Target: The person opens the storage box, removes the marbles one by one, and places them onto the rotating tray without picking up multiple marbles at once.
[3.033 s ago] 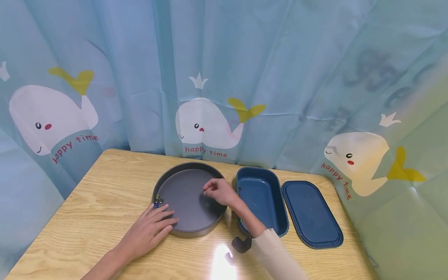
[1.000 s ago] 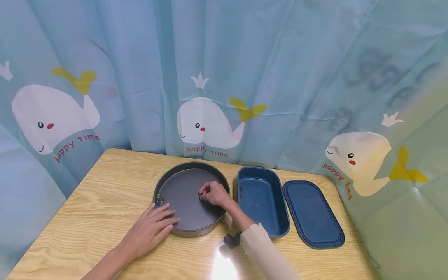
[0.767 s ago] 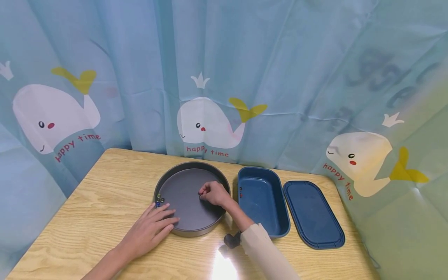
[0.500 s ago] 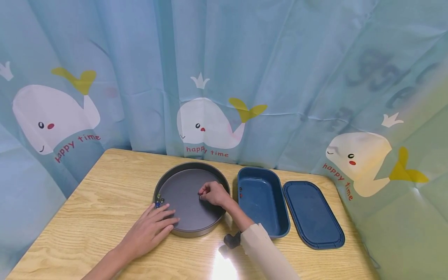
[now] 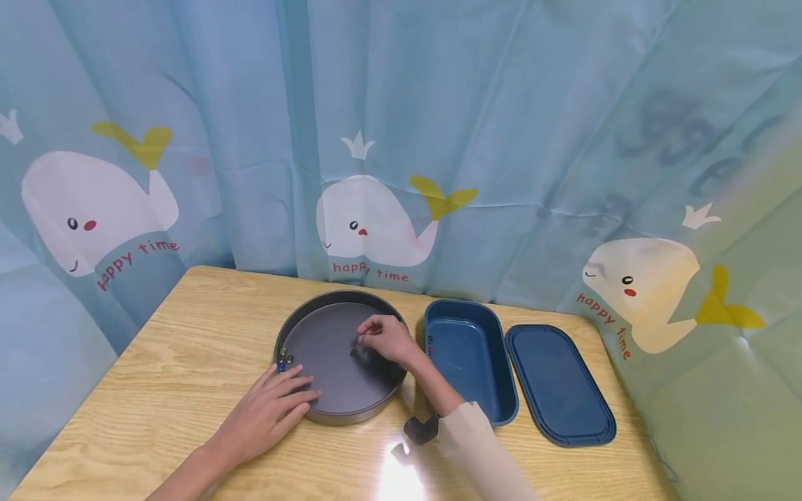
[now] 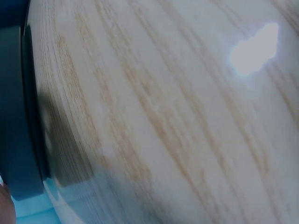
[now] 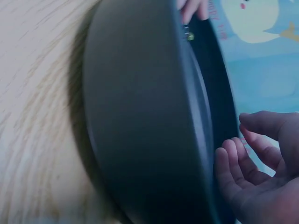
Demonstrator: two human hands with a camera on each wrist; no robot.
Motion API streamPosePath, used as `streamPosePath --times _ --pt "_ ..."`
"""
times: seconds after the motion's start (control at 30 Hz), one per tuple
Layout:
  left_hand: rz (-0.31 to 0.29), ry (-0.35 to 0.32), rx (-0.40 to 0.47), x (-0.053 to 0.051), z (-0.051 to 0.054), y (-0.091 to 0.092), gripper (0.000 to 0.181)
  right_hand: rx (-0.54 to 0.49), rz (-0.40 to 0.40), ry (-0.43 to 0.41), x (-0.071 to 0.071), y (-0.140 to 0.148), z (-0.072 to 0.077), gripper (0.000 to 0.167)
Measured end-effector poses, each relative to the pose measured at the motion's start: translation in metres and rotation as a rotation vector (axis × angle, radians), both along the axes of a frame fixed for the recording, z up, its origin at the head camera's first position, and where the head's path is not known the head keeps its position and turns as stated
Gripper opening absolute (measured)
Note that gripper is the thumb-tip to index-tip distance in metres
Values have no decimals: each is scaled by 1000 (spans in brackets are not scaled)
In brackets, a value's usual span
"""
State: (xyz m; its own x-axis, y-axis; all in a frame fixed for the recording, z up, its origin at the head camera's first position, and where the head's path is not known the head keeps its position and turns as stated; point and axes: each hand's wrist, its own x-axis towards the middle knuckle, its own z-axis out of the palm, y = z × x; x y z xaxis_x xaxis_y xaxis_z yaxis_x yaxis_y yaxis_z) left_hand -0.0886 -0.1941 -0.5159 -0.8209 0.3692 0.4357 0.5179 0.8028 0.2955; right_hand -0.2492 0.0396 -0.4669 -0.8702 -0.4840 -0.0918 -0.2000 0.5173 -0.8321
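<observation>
In the head view my left hand (image 5: 266, 414) rests over the near left rim of a round dark grey pan (image 5: 338, 416), fingers extended. Several small marbles (image 5: 283, 358) sit against the pan's left wall, just beyond those fingertips. My right hand (image 5: 390, 341) hovers inside the pan on the right, fingers loosely bent. A small dark object, like a marble (image 5: 354, 353), lies just below and left of its fingertips. In the right wrist view the right hand (image 7: 261, 163) shows thumb and index finger close together, with nothing visible between them. The left wrist view shows mostly tabletop.
A deep blue container (image 5: 464, 362) stands right of the pan, with small red and dark marbles (image 5: 430, 346) by its left wall. Its blue lid (image 5: 560, 386) lies farther right. A dark curved object (image 5: 420, 430) is near the right sleeve. A whale-print curtain (image 5: 388, 104) hangs behind the table.
My right hand went down to the pan floor, stayed there, and has now risen slightly, leaving the small dark object below its fingertips. The left hand has stayed in place.
</observation>
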Motion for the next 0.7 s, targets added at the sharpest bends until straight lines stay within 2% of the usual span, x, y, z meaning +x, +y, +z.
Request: streamPosePath --times 0.17,0.3,0.57,0.7 --pt "0 5 -3 0 -1 -1 22 -61 14 -20 -3 11 11 14" --pt "-3 8 -3 0 -1 0 22 -92 -12 -27 -6 26 20 17" --pt "2 7 -14 -1 -2 0 23 -233 -173 -96 -23 61 28 19" --pt "7 5 -18 0 -2 0 23 -223 -212 -90 -27 75 31 17"
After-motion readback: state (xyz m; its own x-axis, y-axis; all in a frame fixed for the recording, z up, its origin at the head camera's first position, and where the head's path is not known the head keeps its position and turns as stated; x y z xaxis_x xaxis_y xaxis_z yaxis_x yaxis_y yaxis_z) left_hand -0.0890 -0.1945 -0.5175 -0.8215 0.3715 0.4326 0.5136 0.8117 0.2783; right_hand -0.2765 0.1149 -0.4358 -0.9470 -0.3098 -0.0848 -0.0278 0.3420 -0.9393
